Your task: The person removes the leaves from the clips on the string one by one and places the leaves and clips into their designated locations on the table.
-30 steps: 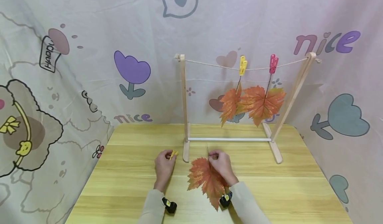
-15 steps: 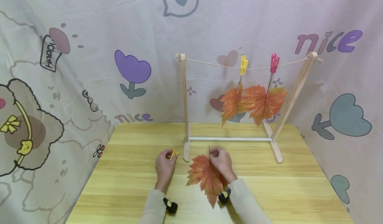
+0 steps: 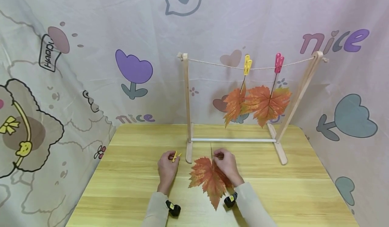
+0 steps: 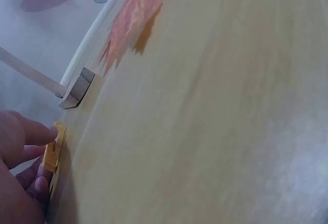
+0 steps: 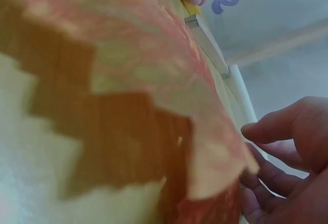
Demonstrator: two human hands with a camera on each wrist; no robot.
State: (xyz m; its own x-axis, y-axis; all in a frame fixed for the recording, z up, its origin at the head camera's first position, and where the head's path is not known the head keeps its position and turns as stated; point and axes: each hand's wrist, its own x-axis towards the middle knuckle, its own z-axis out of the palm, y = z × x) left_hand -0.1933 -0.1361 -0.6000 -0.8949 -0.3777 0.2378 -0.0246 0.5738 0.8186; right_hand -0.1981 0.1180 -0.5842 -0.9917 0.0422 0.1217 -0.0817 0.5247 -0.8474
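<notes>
Head view, left hand (image 3: 167,166) pinching yellow clip (image 3: 174,157), right hand (image 3: 226,163) pinching orange leaf (image 3: 206,177) by its stem (image 3: 211,149)

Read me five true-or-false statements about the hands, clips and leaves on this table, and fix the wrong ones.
1. The left hand holds a yellow clip. True.
2. The right hand is empty. False: it pinches the stem of a loose leaf.
3. Two hanging leaves are clipped to the rope. True.
4. In the head view, the pink clip is left of the hanging yellow clip. False: it is on the right.
5. A white bar runs low across the wooden stand. True.
</notes>
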